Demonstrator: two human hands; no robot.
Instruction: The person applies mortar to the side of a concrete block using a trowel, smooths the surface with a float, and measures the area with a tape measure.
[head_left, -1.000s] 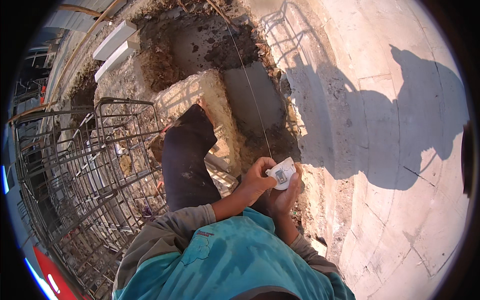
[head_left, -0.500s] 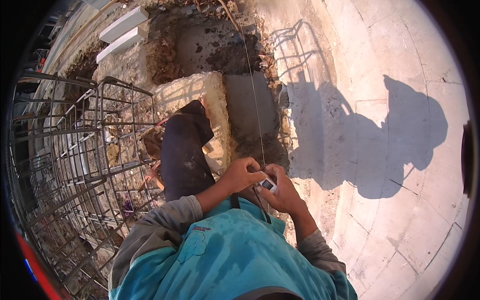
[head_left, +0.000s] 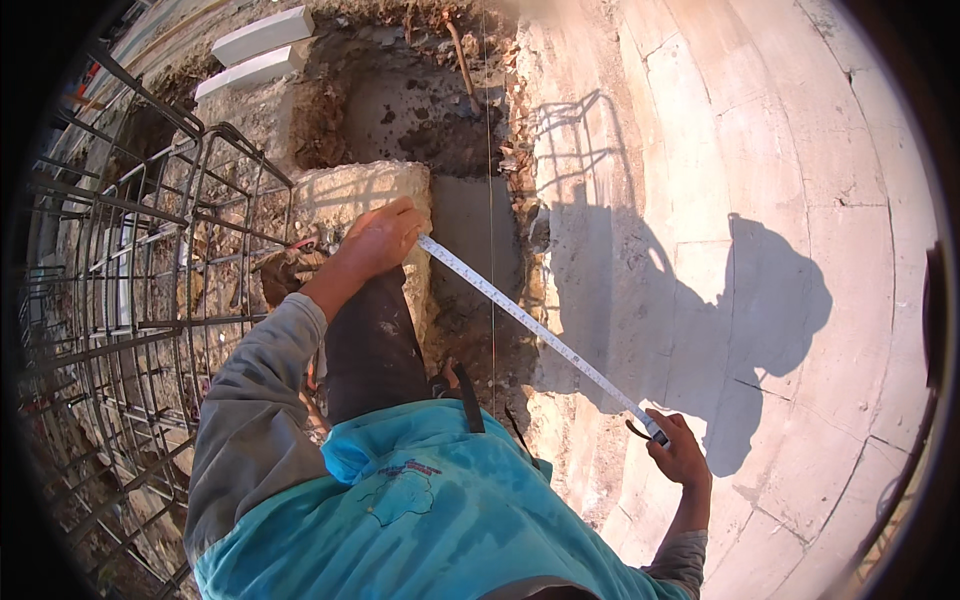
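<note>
A white tape-measure blade (head_left: 530, 318) stretches on a slant between my two hands, above the trench. Its free end is pinched in my left hand (head_left: 385, 238), which is up by the corner of the pale earth block (head_left: 365, 185). At the lower right, my right hand (head_left: 682, 450) is closed around the tape measure's case (head_left: 657, 436), over the concrete paving. A dark strap loops from the case. Passing under the blade, a thin string line (head_left: 491, 230) runs lengthwise along the trench.
Steel rebar cages (head_left: 150, 270) fill the left side. Two pale concrete beams (head_left: 262, 38) lie at the upper left. A wooden stick (head_left: 460, 58) leans in the trench (head_left: 475, 210), whose right edge meets a concrete slab (head_left: 770, 150) bearing my shadow.
My hands were together at the tape measure and have moved apart, left hand up and left, right hand down and right. The blade is now drawn out between them.
</note>
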